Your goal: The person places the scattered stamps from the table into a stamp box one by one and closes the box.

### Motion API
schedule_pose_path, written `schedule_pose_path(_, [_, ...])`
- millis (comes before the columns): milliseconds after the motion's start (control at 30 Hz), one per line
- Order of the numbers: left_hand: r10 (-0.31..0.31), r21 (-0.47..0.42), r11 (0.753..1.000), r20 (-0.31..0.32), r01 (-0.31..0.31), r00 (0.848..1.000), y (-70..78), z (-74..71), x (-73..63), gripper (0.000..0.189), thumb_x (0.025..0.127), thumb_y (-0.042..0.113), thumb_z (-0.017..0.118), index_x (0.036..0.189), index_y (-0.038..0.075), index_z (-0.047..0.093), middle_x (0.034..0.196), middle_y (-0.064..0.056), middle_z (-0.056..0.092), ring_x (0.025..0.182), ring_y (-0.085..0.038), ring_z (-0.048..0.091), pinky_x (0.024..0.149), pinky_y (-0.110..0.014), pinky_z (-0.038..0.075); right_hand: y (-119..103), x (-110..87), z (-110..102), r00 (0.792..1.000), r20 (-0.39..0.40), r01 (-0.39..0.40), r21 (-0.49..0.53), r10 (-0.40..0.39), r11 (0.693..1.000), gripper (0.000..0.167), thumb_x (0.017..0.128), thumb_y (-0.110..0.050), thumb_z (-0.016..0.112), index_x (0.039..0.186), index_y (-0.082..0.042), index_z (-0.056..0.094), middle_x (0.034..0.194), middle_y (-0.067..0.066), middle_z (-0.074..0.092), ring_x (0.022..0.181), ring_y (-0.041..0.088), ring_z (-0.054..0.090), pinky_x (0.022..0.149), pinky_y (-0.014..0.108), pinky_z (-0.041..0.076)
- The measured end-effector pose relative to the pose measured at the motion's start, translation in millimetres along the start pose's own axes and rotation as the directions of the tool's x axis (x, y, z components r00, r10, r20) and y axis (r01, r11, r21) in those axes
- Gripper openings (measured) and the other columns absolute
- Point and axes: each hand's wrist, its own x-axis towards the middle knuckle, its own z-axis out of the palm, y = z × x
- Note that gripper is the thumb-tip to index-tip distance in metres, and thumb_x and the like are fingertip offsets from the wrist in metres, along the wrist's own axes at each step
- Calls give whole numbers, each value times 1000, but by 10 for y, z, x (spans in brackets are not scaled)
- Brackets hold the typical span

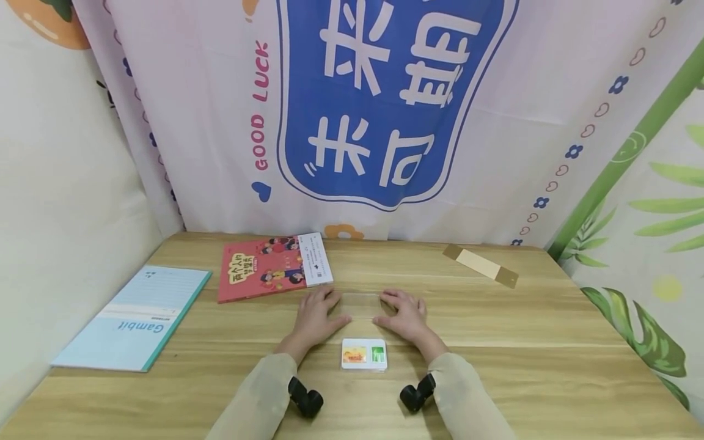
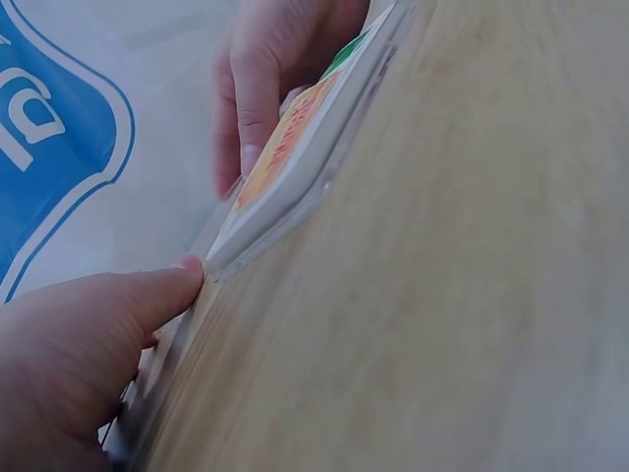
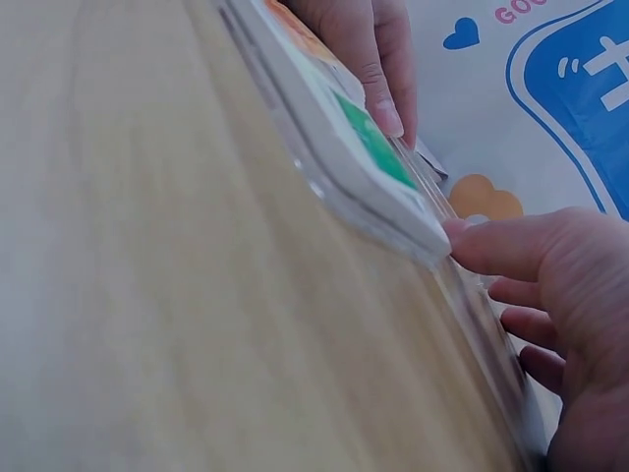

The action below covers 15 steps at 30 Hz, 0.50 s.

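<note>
Between my two hands, in the head view, lies a clear plastic lid, rectangular and see-through against the wood. My left hand holds its left end, thumb at the near corner and fingers toward the far one. At the opposite end my right hand grips it the same way. Just nearer to me is a flat white case with an orange label and a green label, on the table with a clear rim below it. Both wrist views show the white case edge-on, with the thumbs beyond it.
A red picture book lies beyond my left hand, and a pale blue notebook is at the far left. Toward the back right sits a brown and cream strip. A printed cloth hangs behind the wooden table.
</note>
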Motion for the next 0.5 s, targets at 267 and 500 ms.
schedule_pose_path(267, [18, -76, 997, -40, -21, 999, 29, -57, -54, 55, 76, 38, 63, 117, 3, 53, 126, -17, 39, 118, -33, 28, 98, -50, 13, -31, -39, -44, 1000, -7, -10, 128, 11, 992, 56, 70, -31, 70, 119, -10, 52, 126, 8, 43, 119, 29, 30, 95, 54, -10])
schedule_pose_path(500, [12, -194, 981, -61, -24, 998, 82, -102, -176, 57, 76, 34, 64, 119, 0, 50, 128, -19, 38, 120, -33, 27, 99, -50, 8, -84, -174, -89, 999, 5, -36, 359, 37, 933, 59, 69, -25, 72, 122, -10, 49, 124, 9, 45, 117, 31, 34, 97, 52, 15])
